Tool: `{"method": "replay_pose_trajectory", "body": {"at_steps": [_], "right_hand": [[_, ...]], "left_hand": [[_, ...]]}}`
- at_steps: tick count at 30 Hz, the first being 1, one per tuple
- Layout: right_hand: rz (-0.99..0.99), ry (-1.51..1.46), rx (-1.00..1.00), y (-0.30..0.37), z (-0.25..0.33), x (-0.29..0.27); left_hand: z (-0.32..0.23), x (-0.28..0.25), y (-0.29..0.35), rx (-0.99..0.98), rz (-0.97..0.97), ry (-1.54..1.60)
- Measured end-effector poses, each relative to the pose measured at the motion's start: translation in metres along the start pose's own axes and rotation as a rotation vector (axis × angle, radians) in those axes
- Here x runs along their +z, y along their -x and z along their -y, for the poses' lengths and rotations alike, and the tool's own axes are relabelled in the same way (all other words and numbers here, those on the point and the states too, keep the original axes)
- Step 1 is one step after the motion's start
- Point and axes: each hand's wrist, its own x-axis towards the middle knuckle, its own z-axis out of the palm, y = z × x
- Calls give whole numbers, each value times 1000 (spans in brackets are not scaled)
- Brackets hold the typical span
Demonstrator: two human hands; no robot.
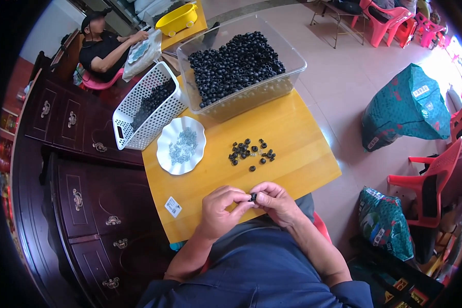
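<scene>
Close to my body, over the near edge of the yellow wooden table (303,169), my left hand (223,208) and my right hand (277,203) meet fingertip to fingertip. Pinched between them is a small black ring-shaped part (253,197), partly covered by the fingers. Just beyond my hands lies a loose group of similar black parts (244,150) with a few tiny clear bits among them. To the left, a white wavy-rimmed plate (164,163) holds a pile of small clear bluish pieces (184,146).
A clear plastic bin (287,84) full of black parts stands at the table's far end, beside a white perforated basket (130,134). A dark wooden cabinet (87,190) borders the left. Green sacks (408,110) and a red chair (436,174) are at right. Another person (105,54) sits far left.
</scene>
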Motion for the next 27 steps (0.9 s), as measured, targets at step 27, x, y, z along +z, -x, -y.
{"method": "replay_pose_trajectory", "body": {"at_steps": [27], "right_hand": [[74, 181, 83, -3, 12, 3]], "left_hand": [[15, -17, 1, -284, 322, 394]]}}
